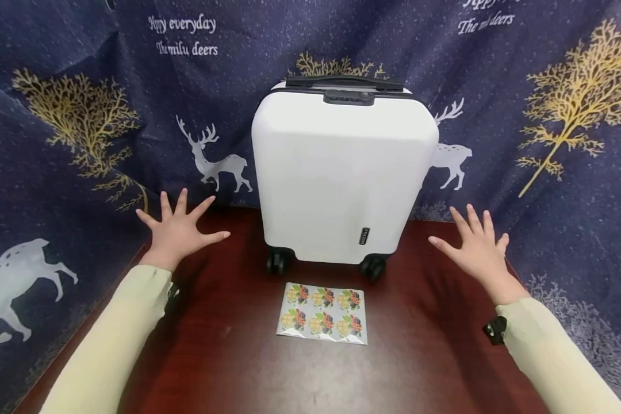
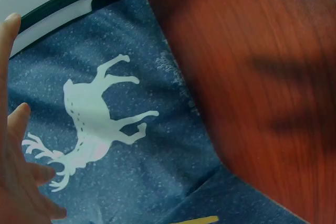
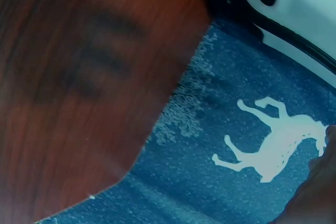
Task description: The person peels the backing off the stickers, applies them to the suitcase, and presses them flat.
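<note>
Suitcase (image 1: 341,178): white, upright, far on counter (image 1: 227,368). Printed sheet (image 1: 322,314): flat, just nearer. Left hand (image 1: 177,234), right hand (image 1: 478,253): fingers spread, flanking suitcase.

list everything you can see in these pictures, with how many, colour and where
suitcase: one, white with black trim, upright on the table
sheet of fruit pictures: one, silvery with multicoloured prints, flat before the suitcase
table: one, reddish brown, beneath both
backdrop cloth: dark blue, behind and at the sides
printed deer: four, whitish, on the cloth, some partly hidden or cut off
printed trees: three, golden, left, right, behind the suitcase
lettering: two blocks, white, upper cloth
wrist devices: two, black, at the cuffs
sleeves: two, pale yellow, lower corners
left hand: one, bare, left of the suitcase
right hand: one, bare, right of it
</note>
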`<control>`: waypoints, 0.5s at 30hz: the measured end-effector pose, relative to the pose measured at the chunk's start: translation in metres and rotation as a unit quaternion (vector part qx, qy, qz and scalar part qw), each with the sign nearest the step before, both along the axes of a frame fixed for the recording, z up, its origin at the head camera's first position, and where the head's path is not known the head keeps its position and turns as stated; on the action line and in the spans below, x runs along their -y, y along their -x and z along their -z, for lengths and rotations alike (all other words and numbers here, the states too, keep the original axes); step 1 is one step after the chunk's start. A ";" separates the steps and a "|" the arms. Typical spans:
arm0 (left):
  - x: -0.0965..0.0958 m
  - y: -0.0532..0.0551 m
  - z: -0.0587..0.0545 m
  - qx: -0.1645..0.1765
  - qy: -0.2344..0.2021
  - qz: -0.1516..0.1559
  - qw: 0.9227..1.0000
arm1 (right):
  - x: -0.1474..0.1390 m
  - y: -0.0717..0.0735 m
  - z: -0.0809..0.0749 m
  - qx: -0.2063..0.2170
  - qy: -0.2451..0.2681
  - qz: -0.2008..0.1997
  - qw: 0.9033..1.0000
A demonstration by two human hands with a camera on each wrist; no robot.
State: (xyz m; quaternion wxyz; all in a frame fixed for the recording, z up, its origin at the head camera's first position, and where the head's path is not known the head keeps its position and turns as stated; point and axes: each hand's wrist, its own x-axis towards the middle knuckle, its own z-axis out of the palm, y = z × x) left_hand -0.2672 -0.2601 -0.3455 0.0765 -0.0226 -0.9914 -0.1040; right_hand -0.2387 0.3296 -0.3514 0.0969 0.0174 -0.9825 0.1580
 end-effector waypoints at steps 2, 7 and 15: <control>0.000 -0.001 0.004 -0.005 -0.006 0.002 1.000 | 0.000 -0.002 0.004 -0.004 0.001 -0.001 1.000; -0.002 -0.008 0.015 -0.025 -0.023 0.007 0.999 | 0.001 -0.006 0.013 -0.024 0.013 -0.001 1.000; -0.005 -0.019 0.031 -0.055 -0.034 0.000 0.998 | 0.007 -0.013 0.030 -0.062 0.058 -0.003 0.996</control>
